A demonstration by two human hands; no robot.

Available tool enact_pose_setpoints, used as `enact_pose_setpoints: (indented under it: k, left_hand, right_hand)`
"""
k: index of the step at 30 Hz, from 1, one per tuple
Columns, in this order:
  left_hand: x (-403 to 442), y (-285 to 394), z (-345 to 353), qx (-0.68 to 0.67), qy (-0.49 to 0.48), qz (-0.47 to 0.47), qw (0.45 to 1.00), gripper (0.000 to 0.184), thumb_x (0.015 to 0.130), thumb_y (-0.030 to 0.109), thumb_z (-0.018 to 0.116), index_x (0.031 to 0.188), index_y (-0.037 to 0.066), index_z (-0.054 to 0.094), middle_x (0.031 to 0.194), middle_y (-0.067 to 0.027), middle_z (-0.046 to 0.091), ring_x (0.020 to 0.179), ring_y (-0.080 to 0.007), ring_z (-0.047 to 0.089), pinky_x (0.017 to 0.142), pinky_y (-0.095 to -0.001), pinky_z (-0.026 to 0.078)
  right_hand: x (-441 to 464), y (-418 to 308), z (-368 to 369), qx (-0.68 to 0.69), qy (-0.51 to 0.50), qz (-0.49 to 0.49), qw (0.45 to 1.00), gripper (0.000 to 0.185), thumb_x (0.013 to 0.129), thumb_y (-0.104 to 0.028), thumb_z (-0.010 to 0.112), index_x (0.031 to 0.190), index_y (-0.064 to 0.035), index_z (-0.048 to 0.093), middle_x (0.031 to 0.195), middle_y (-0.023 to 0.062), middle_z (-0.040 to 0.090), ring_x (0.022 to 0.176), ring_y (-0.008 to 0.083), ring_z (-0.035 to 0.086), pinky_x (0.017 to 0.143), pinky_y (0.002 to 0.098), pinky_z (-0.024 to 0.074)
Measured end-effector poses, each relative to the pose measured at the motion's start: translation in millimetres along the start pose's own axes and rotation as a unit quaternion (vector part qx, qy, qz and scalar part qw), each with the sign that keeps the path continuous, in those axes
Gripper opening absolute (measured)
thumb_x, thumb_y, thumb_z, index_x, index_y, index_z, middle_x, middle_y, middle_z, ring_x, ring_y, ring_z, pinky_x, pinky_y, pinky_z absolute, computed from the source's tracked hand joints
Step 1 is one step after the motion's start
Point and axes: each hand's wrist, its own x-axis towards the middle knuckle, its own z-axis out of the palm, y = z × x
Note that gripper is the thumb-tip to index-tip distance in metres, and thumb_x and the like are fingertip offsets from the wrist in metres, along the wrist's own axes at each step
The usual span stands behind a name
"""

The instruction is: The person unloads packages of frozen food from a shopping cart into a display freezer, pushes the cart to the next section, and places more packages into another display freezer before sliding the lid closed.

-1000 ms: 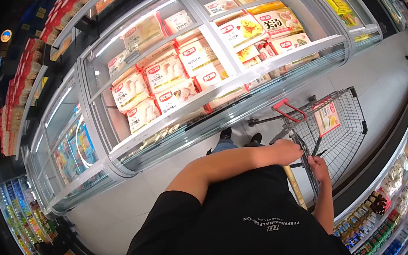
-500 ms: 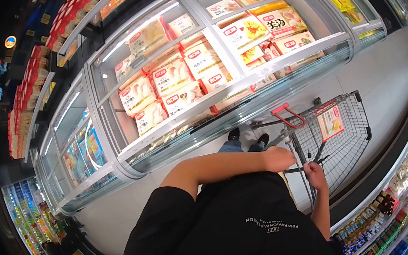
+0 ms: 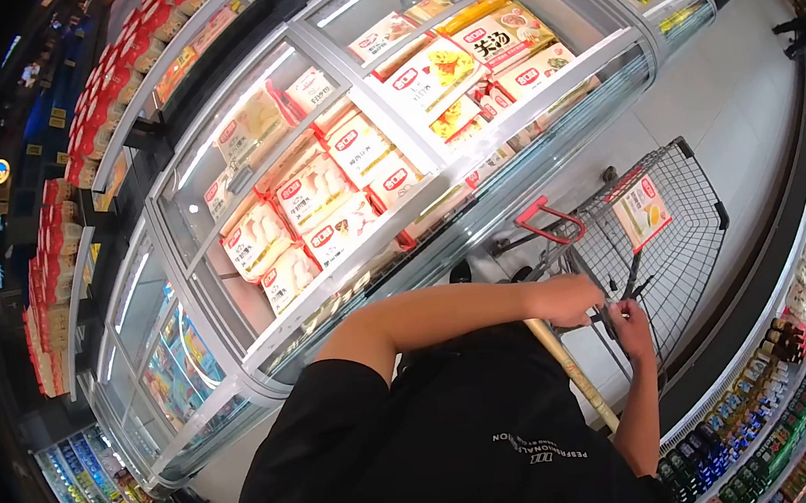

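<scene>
My left hand (image 3: 568, 300) reaches across from the left, fingers curled, at the near end of the wire shopping cart (image 3: 687, 209). Close beside it, my right hand (image 3: 632, 327) has its fingers pinched around a dark strap-like piece (image 3: 611, 319). Whether my left fingers also grip this piece is hard to make out. A black strap (image 3: 635, 275) runs over the wire just beyond my hands. A yellow bar (image 3: 576, 376) slants below my left hand. On the cart are a red plastic handle (image 3: 551, 220) and a red-bordered printed panel (image 3: 641, 211).
Glass-topped freezers (image 3: 504, 175) line the far side, holding several packs of frozen food (image 3: 312, 192). Red-and-white packages (image 3: 107, 136) are stacked on a shelf above at left. Shelves of bottles and packets (image 3: 770, 418) curve along the right. Pale floor (image 3: 747, 43) lies beyond the cart.
The view has turned, shifting the freezers left. My hands have come closer together at the dark strap-like piece, and more of the yellow bar shows.
</scene>
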Motion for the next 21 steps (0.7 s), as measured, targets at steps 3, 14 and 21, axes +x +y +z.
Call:
enact_pose_setpoints:
  k: [3, 14, 21]
  left_hand:
    - [16.3, 7.4, -4.8, 0.002, 0.05, -0.018, 0.999, 0.039, 0.082, 0.017, 0.075, 0.117, 0.003, 0.067, 0.103, -0.0187, 0.071, 0.102, -0.0383, 0.066, 0.088, -0.0479, 0.052]
    - [77.0, -7.5, -6.9, -0.013, 0.079, -0.077, 0.994, 0.048, 0.082, 0.019, 0.075, 0.125, 0.003, 0.061, 0.109, -0.0168, 0.071, 0.103, -0.0373, 0.067, 0.091, -0.046, 0.051]
    - [126.4, -32.7, 2.1, -0.002, 0.059, -0.122, 0.991, 0.053, 0.08, 0.023, 0.076, 0.127, 0.003, 0.06, 0.114, -0.0191, 0.069, 0.112, -0.0381, 0.063, 0.097, -0.0452, 0.049]
  right_hand:
    - [6.7, 27.0, -8.0, 0.02, 0.031, -0.017, 0.999, 0.028, 0.096, -0.028, 0.069, 0.095, -0.001, 0.06, 0.085, 0.006, 0.064, 0.075, 0.0134, 0.057, 0.069, 0.0305, 0.0472]
    - [48.0, 113.0, -35.0, 0.036, 0.026, 0.015, 0.999, 0.029, 0.089, -0.025, 0.076, 0.089, -0.0027, 0.058, 0.076, 0.0055, 0.063, 0.066, 0.0141, 0.057, 0.062, 0.0307, 0.0467]
    - [77.8, 135.5, -42.7, 0.012, 0.055, 0.029, 0.998, 0.027, 0.088, -0.023, 0.075, 0.088, -0.0019, 0.058, 0.073, 0.0043, 0.062, 0.068, 0.0133, 0.059, 0.062, 0.031, 0.0482]
